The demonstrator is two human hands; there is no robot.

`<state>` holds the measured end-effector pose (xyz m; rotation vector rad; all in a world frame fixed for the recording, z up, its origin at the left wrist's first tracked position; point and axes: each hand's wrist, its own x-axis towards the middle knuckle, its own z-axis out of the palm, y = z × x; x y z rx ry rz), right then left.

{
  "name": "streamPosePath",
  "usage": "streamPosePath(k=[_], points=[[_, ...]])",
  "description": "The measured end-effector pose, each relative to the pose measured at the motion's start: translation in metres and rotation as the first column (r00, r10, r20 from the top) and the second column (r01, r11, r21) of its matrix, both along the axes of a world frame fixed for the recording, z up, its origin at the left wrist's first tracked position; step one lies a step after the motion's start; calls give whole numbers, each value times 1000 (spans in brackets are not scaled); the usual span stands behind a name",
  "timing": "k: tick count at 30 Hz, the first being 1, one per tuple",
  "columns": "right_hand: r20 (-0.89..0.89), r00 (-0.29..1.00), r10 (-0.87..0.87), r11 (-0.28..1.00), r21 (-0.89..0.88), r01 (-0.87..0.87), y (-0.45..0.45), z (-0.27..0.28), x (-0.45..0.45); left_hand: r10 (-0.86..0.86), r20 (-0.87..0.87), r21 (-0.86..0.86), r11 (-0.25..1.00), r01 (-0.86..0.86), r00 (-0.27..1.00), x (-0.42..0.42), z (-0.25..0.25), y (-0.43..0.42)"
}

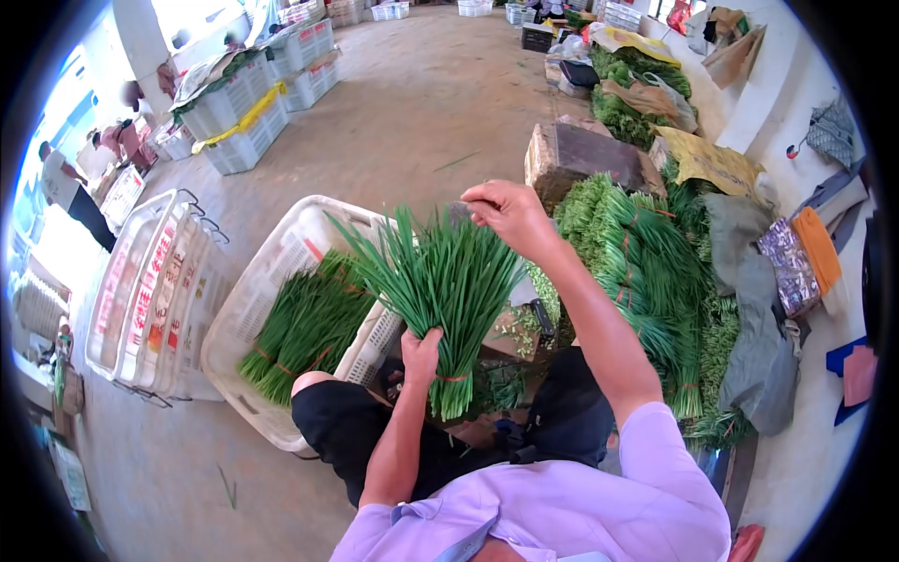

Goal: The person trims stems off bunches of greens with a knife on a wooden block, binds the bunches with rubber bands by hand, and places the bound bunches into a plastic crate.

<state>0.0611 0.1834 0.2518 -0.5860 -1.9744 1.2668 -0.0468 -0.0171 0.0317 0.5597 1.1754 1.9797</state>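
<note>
Workroom: a bare brown floor (421, 122) is running back between white walls, with people (70, 187) bending and standing at the far left. Far left, stacked: white crates (239, 117), a yellow strip (245, 119) lying across their side. Nearer left, one pile: nested white baskets (154, 290) with red lettering, wire handles jutting out. Beside the left knee, one open white basket (245, 290): it is sitting at a slant and holding banded green bundles (309, 318). Right side, one long heap: more green bundles (646, 272) are lying close together, a grey cloth (744, 309) covering their outer edge, a yellow sack (716, 169) lying at the far end, and a brown box (588, 155) standing just beyond. Between basket and heap, the dark-clad knees are filling the space. Central item: one bunch of long green leaves (440, 281) is standing nearly upright above the lap, leaf tips fanning out, a reddish band (454, 378) circling its lower stems. Left hand (421, 356): closing firmly around the bunch above the band. Right hand (510, 214): hovering at the upper right of the leaf tips, thumb and fingers pinching together; whether anything is sitting between them, one cannot tell.
</note>
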Motion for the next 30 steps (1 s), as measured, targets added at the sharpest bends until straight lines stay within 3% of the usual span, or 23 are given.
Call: streamPosePath(k=[1,2,3,5,8,12,13,14,16,18,22,24,28,30], points=[[58,998,2,920,390,-24,5,6,1,0,-1,3,1000,0,1000,0,1,0],[113,993,-18,695,715,-69,8,9,1,-3,-15,5,1000,3,1000,0,1,-1],[114,993,-16,695,715,-70,8,12,0,-4,-28,6,1000,4,1000,1,1,-1],[349,934,-73,703,683,-200,6,17,-2,-6,-59,7,1000,7,998,0,1,-2],[449,886,-112,640,715,-281,9,12,-8,-13,-114,-8,1000,12,993,1,6,-3],[280,958,-58,573,795,-198,23,0,-14,-20,-168,-39,999,13,986,-1,3,-4],[164,986,-10,912,407,-58,18,8,-14,-13,-166,-38,999,7,986,-1,4,-5],[41,999,-30,993,-112,34,13,16,-16,-8,-181,-35,999,2,983,0,5,-5],[-12,1000,-20,998,-64,19,11,23,-20,-6,-196,-33,999,0,981,1,3,-4],[201,976,88,996,-2,-89,8,26,-29,-3,-249,-47,999,-9,968,2,3,-3],[254,963,92,984,127,-127,5,29,-55,-35,-239,-40,999,26,970,5,1,-4],[312,949,31,908,389,-157,6,23,-68,-47,-282,-51,998,34,958,6,0,-5],[312,946,92,902,377,-212,16,10,-85,-63,-281,-76,996,44,958,7,3,-6],[184,980,78,906,398,-146,25,8,-86,-57,-288,-76,996,36,956,6,1,-6]])
